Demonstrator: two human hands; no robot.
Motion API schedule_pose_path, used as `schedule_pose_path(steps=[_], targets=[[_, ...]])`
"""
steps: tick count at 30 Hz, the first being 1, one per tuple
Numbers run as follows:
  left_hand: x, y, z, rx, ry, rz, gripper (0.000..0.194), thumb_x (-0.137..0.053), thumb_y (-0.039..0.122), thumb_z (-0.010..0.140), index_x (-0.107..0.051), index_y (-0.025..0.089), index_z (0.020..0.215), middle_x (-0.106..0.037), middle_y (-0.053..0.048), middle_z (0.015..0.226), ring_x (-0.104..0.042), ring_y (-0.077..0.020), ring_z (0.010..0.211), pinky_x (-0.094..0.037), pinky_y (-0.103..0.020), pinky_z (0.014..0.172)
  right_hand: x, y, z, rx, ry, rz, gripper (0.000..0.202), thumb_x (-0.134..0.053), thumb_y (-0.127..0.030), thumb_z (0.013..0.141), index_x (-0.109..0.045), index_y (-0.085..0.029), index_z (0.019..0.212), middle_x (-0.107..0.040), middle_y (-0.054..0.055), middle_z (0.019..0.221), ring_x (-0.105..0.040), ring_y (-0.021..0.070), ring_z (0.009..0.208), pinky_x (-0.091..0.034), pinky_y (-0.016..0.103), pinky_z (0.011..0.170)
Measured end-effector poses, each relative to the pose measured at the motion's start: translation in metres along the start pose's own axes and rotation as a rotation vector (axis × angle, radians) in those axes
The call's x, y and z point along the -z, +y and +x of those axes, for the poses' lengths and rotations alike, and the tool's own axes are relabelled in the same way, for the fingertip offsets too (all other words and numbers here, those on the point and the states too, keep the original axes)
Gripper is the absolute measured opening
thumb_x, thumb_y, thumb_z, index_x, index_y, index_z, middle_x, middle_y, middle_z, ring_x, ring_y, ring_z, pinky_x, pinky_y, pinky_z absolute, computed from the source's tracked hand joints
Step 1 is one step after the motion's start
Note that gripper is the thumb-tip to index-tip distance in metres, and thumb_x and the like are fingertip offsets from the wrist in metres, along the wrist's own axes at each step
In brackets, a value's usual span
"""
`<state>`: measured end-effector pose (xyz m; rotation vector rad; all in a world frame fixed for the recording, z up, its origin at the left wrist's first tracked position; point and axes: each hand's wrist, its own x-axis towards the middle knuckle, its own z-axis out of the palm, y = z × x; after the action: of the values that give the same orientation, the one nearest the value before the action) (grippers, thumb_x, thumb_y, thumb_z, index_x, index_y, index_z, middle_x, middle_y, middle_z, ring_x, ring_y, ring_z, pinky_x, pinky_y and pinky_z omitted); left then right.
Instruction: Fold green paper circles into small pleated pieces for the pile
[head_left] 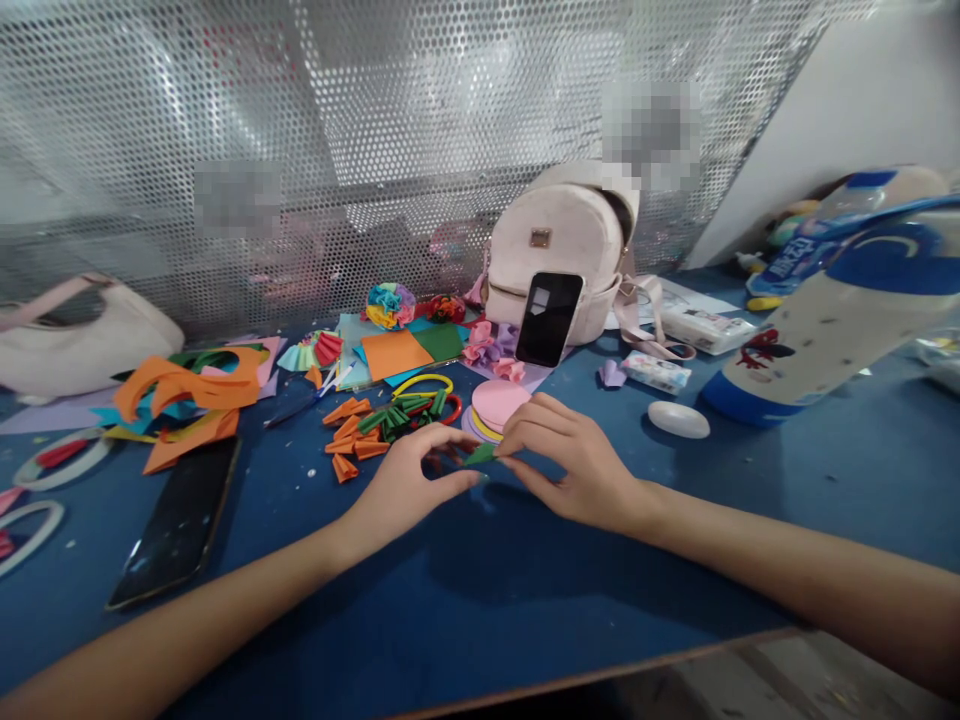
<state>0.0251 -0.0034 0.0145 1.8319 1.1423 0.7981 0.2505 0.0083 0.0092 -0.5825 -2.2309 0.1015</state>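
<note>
A small folded piece of green paper point(481, 454) is between my two hands, above the front middle of the blue table. My right hand point(574, 462) pinches its right end between thumb and fingertips. My left hand point(412, 478) is at the paper's other end, its thumb apart from its curved fingers; whether a fingertip touches the paper is hard to make out. Just behind the hands lies a stack of round paper discs point(501, 402), pink on top. Left of it are folded green paper pieces point(409, 412) and folded orange paper pieces point(351, 432).
A dark phone point(180, 525) lies at left, near orange paper strips point(191, 385) and tape rolls point(64, 460). Another phone point(550, 318) leans on a pale backpack point(559, 235). At right stand a large blue-and-white bottle point(832, 320) and a white oval object point(679, 419). Perforated metal closes the back.
</note>
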Motion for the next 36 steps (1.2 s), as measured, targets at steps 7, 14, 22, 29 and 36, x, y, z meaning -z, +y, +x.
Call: schedule_pose_path(steps=[7, 14, 22, 29, 36], targets=[[0.003, -0.001, -0.001, -0.065, 0.08, -0.044, 0.018, -0.07, 0.025, 0.085, -0.077, 0.019, 0.102, -0.076, -0.008, 0.111, -0.068, -0.0241, 0.105, -0.052, -0.035, 0.09, 0.002, 0.006, -0.001, 0.022, -0.024, -0.027, 0.01, -0.056, -0.017, 0.097, -0.062, -0.021, 0.09, -0.067, 0.005, 0.085, -0.058, 0.0193, 0.08, -0.046, 0.033, 0.072], [0.001, -0.001, -0.001, -0.113, 0.115, -0.001, 0.01, -0.068, 0.02, 0.085, -0.076, 0.018, 0.088, -0.073, -0.005, 0.091, -0.068, -0.0192, 0.087, -0.052, -0.031, 0.082, -0.003, 0.004, -0.003, 0.031, -0.1, 0.054, 0.011, -0.057, -0.019, 0.098, -0.065, -0.02, 0.09, -0.07, 0.005, 0.084, -0.063, 0.0173, 0.078, -0.049, 0.03, 0.071], [0.006, -0.005, 0.001, -0.108, 0.213, 0.059, 0.007, -0.065, 0.017, 0.082, -0.069, 0.018, 0.077, -0.073, -0.002, 0.078, -0.068, -0.0181, 0.076, -0.052, -0.029, 0.075, 0.001, 0.019, -0.005, 0.003, -0.114, 0.09, 0.019, -0.052, -0.016, 0.103, -0.07, -0.02, 0.105, -0.076, 0.005, 0.095, -0.072, 0.016, 0.086, -0.053, 0.026, 0.077], [0.01, -0.016, 0.006, -0.139, 0.284, 0.084, 0.009, -0.063, 0.016, 0.081, -0.071, 0.018, 0.078, -0.074, -0.003, 0.077, -0.068, -0.0185, 0.073, -0.052, -0.029, 0.071, 0.011, 0.036, 0.001, -0.085, 0.017, 0.038, 0.016, -0.05, -0.016, 0.102, -0.065, -0.019, 0.099, -0.072, 0.006, 0.092, -0.067, 0.0169, 0.082, -0.053, 0.027, 0.074], [0.007, -0.009, 0.002, -0.121, 0.213, 0.066, 0.012, -0.064, 0.016, 0.084, -0.076, 0.018, 0.081, -0.078, -0.004, 0.087, -0.071, -0.0203, 0.084, -0.053, -0.031, 0.081, 0.004, 0.026, 0.0, 0.004, -0.069, 0.131, 0.019, -0.046, -0.015, 0.104, -0.064, -0.02, 0.104, -0.072, 0.006, 0.093, -0.068, 0.0164, 0.088, -0.054, 0.027, 0.078]])
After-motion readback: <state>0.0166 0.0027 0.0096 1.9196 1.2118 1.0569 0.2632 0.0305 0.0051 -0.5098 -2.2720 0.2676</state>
